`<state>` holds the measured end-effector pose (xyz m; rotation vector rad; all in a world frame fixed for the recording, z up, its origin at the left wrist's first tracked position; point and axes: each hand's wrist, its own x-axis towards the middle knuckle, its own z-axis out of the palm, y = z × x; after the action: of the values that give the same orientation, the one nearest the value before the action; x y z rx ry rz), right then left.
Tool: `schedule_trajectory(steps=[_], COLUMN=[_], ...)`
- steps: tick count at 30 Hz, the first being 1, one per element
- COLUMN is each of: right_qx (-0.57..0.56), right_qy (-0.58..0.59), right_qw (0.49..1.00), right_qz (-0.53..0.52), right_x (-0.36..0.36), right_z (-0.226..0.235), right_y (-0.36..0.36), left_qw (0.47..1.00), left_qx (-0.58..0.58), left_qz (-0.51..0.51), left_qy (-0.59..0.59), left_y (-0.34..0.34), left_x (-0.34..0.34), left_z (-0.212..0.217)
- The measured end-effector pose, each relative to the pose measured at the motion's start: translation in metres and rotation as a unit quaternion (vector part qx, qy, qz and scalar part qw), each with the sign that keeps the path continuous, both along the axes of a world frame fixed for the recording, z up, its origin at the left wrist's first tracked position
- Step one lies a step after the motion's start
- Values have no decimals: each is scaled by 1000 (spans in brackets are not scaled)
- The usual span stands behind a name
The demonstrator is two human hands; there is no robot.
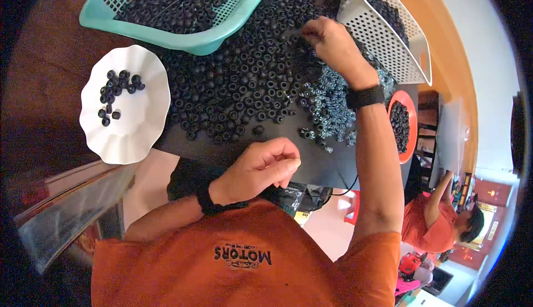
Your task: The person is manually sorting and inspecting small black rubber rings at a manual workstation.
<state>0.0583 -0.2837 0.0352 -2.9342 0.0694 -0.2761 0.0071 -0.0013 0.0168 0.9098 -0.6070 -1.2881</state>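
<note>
Nearest, the left hand (261,165) is held over the near edge of the dark table (338,165), thumb and fingers curled together; whether anything is pinched cannot be told. Beyond, the right hand (333,43) is lowered to the loose black round parts (244,79) mid-table; its fingertips are partly hidden, its grip unreadable. Bluish-grey pieces (330,101), too crowded to count, are heaped by its wrist. Black parts are held in one white plate (122,140), one orange-red dish (412,112) and two cropped baskets, teal (194,43) and white (377,35). Far right, one co-worker (436,224) is seen.

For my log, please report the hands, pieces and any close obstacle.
Left hand pinched, contents unclear. Right hand at black pieces, grip unclear. White basket close beside right hand.
</note>
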Motion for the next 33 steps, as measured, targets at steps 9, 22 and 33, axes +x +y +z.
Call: schedule_trajectory(steps=[9,22,33], right_qx=[-3,-14,246], right_qy=[34,15,-34], right_qw=[999,999,968], right_qz=[13,27,-28], right_x=[-13,-6,-104], right_z=[10,3,60], right_y=[-5,5,93], left_qw=[999,983,984], left_qx=[-12,-32,-43], left_qz=[-19,56,91], left_qy=[44,170,147], left_y=[2,-3,-1], left_x=[1,-1,-7], left_z=[-7,-13,-19])
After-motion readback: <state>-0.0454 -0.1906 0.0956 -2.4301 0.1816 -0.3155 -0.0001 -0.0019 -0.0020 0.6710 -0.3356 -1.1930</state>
